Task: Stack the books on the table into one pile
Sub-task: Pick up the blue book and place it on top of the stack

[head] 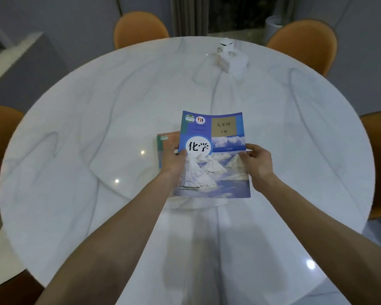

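A blue chemistry book with white salt mounds on its cover is held over the middle of the round white marble table. My left hand grips its left edge, thumb on the cover. My right hand grips its right edge. Under it, sticking out at the left, lies an orange-brown book, mostly hidden by the blue one and my left hand. I cannot tell whether the blue book touches the one below.
A white tissue box stands at the table's far side. Orange chairs ring the table, at the back, left and right. A grey counter is at the far left.
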Action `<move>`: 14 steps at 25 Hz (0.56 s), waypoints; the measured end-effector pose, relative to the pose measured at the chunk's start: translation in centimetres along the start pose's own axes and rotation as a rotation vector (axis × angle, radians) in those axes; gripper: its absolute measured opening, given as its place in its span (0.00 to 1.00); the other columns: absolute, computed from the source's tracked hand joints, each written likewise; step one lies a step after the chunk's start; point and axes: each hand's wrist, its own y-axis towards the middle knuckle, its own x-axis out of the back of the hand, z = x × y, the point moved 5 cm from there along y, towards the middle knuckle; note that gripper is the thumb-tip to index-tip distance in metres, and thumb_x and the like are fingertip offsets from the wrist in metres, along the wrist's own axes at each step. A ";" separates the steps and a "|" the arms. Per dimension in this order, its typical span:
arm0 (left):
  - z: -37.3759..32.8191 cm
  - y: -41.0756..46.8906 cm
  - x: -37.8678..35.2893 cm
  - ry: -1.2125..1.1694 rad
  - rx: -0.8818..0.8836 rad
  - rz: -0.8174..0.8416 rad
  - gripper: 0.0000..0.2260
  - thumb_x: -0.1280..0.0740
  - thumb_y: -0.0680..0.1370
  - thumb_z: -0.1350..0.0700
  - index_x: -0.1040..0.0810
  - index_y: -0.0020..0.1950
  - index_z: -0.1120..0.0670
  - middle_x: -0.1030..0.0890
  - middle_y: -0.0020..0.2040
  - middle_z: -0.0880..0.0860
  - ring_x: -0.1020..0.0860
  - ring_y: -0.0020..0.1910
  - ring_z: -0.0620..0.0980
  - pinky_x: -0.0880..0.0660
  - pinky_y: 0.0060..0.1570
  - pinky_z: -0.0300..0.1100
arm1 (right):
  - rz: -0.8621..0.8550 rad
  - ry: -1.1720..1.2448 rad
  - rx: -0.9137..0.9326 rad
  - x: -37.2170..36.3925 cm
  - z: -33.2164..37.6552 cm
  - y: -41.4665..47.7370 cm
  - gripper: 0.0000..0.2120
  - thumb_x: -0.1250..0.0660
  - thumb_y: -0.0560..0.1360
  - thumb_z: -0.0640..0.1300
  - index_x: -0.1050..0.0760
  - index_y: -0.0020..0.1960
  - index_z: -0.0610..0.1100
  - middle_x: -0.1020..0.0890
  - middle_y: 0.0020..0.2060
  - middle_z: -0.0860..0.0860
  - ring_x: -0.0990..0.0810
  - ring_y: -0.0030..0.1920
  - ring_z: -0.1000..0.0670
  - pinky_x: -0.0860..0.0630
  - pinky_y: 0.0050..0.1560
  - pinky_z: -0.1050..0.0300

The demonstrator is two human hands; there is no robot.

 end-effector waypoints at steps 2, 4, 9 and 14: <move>-0.1 1.0 1.2 -0.009 0.000 -0.055 0.14 0.39 0.78 0.61 0.26 0.62 0.57 0.21 0.56 0.57 0.25 0.46 0.52 0.28 0.46 0.44 | 0.030 -0.054 0.028 -1.9 1.0 1.2 0.14 0.36 0.75 0.38 0.23 0.60 0.43 0.18 0.49 0.44 0.18 0.48 0.43 0.20 0.54 0.48; 0.1 1.8 2.4 -0.009 0.026 -0.141 0.12 0.38 0.77 0.62 0.26 0.61 0.57 0.21 0.57 0.59 0.25 0.45 0.53 0.28 0.46 0.44 | 0.063 -0.091 0.056 -3.8 1.5 2.4 0.14 0.37 0.75 0.37 0.22 0.59 0.43 0.18 0.45 0.45 0.20 0.44 0.46 0.21 0.50 0.53; 1.8 3.4 3.8 0.079 0.082 -0.237 0.12 0.40 0.78 0.62 0.28 0.61 0.58 0.21 0.57 0.60 0.22 0.50 0.58 0.26 0.49 0.47 | 0.103 -0.199 0.067 -7.8 1.3 4.7 0.12 0.36 0.76 0.40 0.23 0.60 0.44 0.19 0.50 0.46 0.21 0.48 0.47 0.22 0.52 0.53; 3.8 3.9 4.1 0.224 0.079 -0.276 0.12 0.43 0.78 0.63 0.28 0.61 0.60 0.21 0.56 0.61 0.23 0.53 0.60 0.27 0.50 0.46 | 0.133 -0.278 0.050 -10.3 -1.2 5.7 0.14 0.36 0.77 0.39 0.24 0.61 0.43 0.18 0.54 0.44 0.21 0.49 0.47 0.23 0.54 0.55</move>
